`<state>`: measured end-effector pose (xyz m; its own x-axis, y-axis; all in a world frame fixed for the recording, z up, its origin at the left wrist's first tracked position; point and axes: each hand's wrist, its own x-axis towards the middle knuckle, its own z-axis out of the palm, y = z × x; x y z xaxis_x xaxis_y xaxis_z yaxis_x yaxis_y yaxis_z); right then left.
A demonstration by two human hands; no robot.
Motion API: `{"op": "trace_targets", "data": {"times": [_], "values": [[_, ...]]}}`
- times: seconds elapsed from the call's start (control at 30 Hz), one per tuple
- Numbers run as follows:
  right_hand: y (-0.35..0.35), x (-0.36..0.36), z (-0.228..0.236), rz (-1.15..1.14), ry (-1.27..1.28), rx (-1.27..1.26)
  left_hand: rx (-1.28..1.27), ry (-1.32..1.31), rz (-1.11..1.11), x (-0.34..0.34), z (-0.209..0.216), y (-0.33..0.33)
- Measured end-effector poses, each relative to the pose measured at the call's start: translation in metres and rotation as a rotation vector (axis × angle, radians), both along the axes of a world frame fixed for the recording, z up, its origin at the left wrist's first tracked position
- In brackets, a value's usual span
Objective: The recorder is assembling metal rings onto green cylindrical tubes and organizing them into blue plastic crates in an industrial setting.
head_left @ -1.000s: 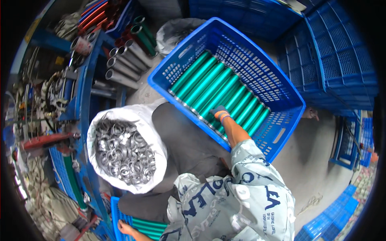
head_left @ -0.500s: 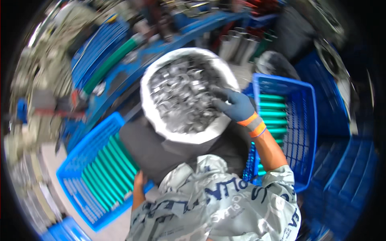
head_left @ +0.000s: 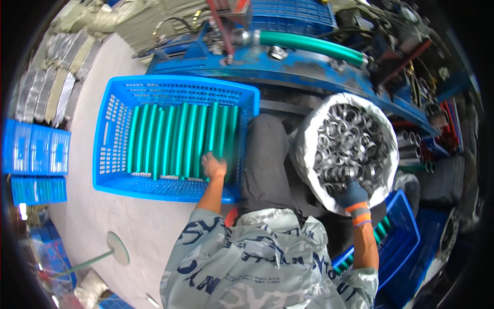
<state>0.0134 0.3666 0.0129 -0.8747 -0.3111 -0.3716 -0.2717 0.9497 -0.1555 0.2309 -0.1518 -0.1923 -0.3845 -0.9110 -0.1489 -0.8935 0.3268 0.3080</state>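
My bare left hand (head_left: 214, 167) is over the blue plastic basket (head_left: 175, 192) on the left. Its fingers are curled round the near part of a green hose (head_left: 200, 141), one of several short lengths lying side by side. My right hand (head_left: 353, 196), in a dark glove with an orange and grey cuff, reaches over the near rim of a white-lined container (head_left: 303, 154). Its fingertips are down among many loose metal rings (head_left: 352, 136), which look like hose clamps; whether they grip one is hidden.
A blue workbench (head_left: 278, 67) runs across the back, with a longer green hose (head_left: 309, 45) lying on it. Another blue basket (head_left: 406, 226) with green hoses stands at my right. Stacked blue crates (head_left: 36, 149) and a round-based stand (head_left: 118, 248) are on the left.
My view has swung left, so the left basket now sits nearer the middle. My left hand has gone from the basket's edge onto the hoses. My right hand is now at the container's near side.
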Motion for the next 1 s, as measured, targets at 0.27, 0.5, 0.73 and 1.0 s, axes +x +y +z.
{"op": "trace_targets", "data": {"times": [0.27, 0.5, 0.73, 1.0], "values": [[0.000, 0.008, -0.004, 0.109, 0.029, -0.167, 0.205, -0.356, 0.161, 0.041, -0.008, -0.073], [-0.014, -0.002, -0.037, 0.284, 0.170, -0.215, 0.315, -0.145, 0.339, 0.110, 0.012, -0.113], [0.033, 0.028, 0.004, 0.181, 0.112, -0.152, 0.862, -0.090, 0.097, 0.029, 0.067, -0.046], [0.083, 0.027, -0.013, -0.544, -0.355, -1.232, 0.725, 0.917, -0.062, 0.016, 0.144, -0.055]]}}
